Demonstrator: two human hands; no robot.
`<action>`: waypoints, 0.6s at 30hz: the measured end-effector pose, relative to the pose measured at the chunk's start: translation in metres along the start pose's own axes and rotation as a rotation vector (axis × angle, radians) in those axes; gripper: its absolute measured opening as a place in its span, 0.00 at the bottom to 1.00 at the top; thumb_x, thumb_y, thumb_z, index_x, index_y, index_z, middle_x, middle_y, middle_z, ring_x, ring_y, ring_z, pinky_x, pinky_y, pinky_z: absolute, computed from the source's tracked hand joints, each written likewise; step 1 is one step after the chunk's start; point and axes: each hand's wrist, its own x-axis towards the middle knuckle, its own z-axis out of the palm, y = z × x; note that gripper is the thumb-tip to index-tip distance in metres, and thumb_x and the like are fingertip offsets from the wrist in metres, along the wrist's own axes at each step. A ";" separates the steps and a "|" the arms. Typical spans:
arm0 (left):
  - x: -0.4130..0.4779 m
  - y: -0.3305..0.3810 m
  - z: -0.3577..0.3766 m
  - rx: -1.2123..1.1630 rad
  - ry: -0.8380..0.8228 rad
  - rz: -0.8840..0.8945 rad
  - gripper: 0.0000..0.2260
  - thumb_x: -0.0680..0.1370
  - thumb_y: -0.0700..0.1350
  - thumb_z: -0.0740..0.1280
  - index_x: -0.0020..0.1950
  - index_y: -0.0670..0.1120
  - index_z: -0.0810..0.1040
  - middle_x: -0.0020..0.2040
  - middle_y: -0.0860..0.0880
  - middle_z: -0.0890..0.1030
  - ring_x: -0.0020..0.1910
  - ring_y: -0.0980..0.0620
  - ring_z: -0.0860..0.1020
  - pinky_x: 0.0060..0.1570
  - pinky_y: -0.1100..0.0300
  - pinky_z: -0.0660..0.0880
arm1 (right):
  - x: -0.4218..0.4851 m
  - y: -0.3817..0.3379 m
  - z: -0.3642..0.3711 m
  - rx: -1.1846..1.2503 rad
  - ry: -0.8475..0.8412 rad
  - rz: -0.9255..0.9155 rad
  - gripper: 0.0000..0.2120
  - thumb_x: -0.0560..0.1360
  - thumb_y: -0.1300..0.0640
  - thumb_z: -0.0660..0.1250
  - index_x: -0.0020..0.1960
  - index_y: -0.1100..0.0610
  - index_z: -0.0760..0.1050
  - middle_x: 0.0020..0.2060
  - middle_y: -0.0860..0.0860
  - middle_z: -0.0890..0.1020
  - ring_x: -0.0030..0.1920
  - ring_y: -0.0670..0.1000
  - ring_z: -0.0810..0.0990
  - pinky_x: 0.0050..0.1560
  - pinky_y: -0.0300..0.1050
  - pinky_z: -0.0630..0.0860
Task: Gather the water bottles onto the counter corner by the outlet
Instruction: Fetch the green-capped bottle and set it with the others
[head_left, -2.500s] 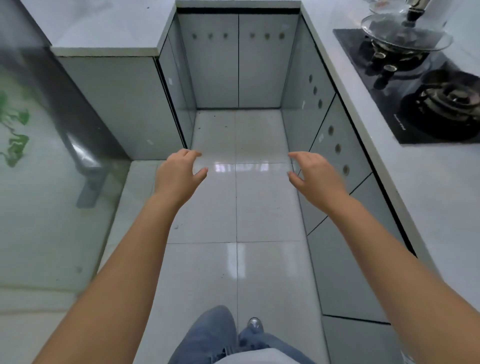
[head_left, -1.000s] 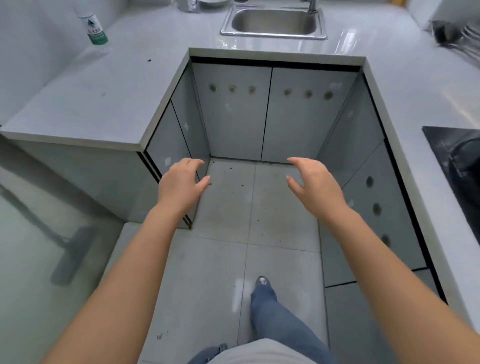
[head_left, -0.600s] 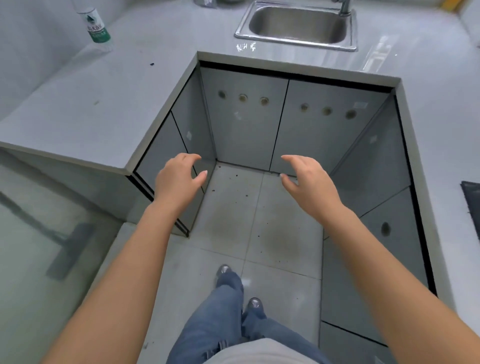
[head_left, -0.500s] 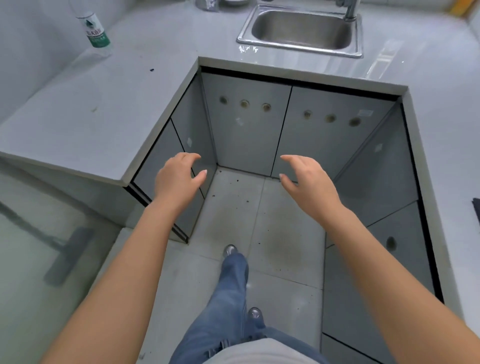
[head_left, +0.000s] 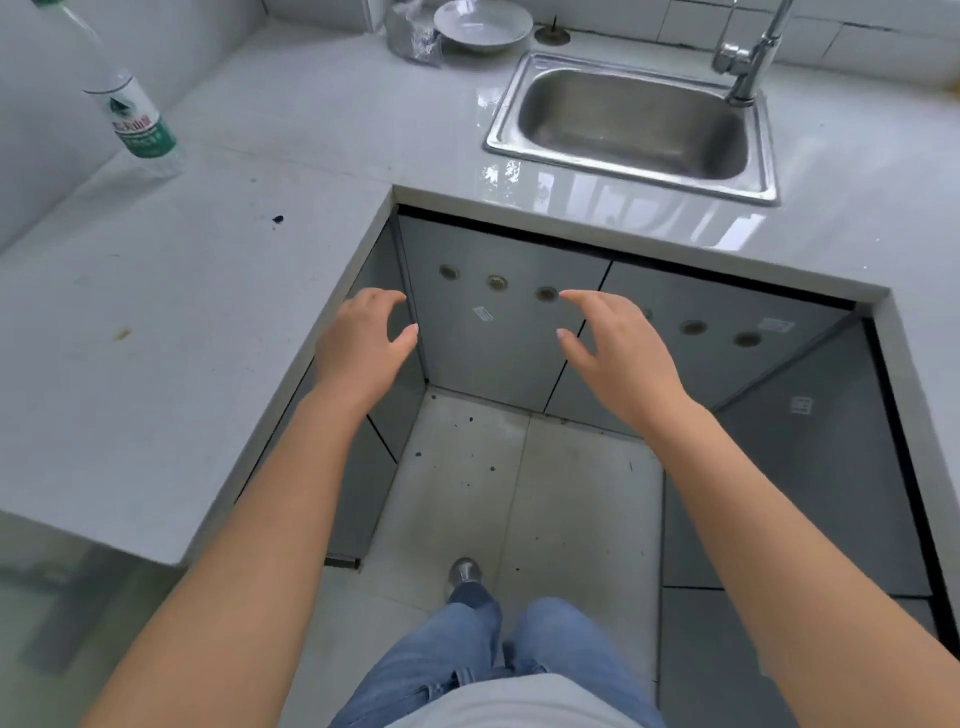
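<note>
Tabletop (head_left: 156, 322) closer now; water bottle (head_left: 132, 111) ahead-left of left hand (head_left: 358, 348), likely not yet reachable; right hand (head_left: 618, 358) apart, both empty, loose.

Place: kitchen, of the household sort.
- Pale counter (head_left: 156, 312) running in a U along the left, far and right sides.
- Steel sink (head_left: 623, 124) set into the far run, chrome tap (head_left: 748, 57) at its far right corner.
- White dish (head_left: 483, 23) on the counter, far left of the sink.
- Grey cabinet doors (head_left: 498, 343) with round holes beneath.
- White wall tiles (head_left: 857, 47) behind.
- Pale tiled floor (head_left: 571, 493), speckled with dirt.
</note>
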 end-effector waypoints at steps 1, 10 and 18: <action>0.012 -0.002 0.000 -0.002 -0.001 -0.004 0.17 0.77 0.48 0.63 0.65 0.47 0.71 0.66 0.49 0.73 0.64 0.48 0.70 0.56 0.52 0.70 | 0.012 0.000 0.000 0.003 -0.002 0.001 0.20 0.78 0.55 0.59 0.69 0.57 0.66 0.66 0.52 0.72 0.68 0.52 0.66 0.64 0.44 0.64; 0.099 -0.022 0.004 0.021 0.029 -0.061 0.17 0.76 0.49 0.62 0.65 0.48 0.71 0.65 0.49 0.74 0.63 0.48 0.71 0.55 0.52 0.70 | 0.128 -0.004 0.005 0.059 0.008 -0.083 0.19 0.78 0.56 0.59 0.68 0.58 0.66 0.65 0.53 0.73 0.67 0.53 0.67 0.65 0.43 0.62; 0.184 -0.029 0.003 0.079 0.113 -0.199 0.17 0.76 0.48 0.62 0.65 0.48 0.71 0.65 0.49 0.73 0.63 0.47 0.71 0.53 0.52 0.70 | 0.255 0.013 0.018 0.028 -0.099 -0.225 0.20 0.78 0.56 0.59 0.69 0.57 0.65 0.66 0.52 0.72 0.68 0.53 0.65 0.64 0.45 0.64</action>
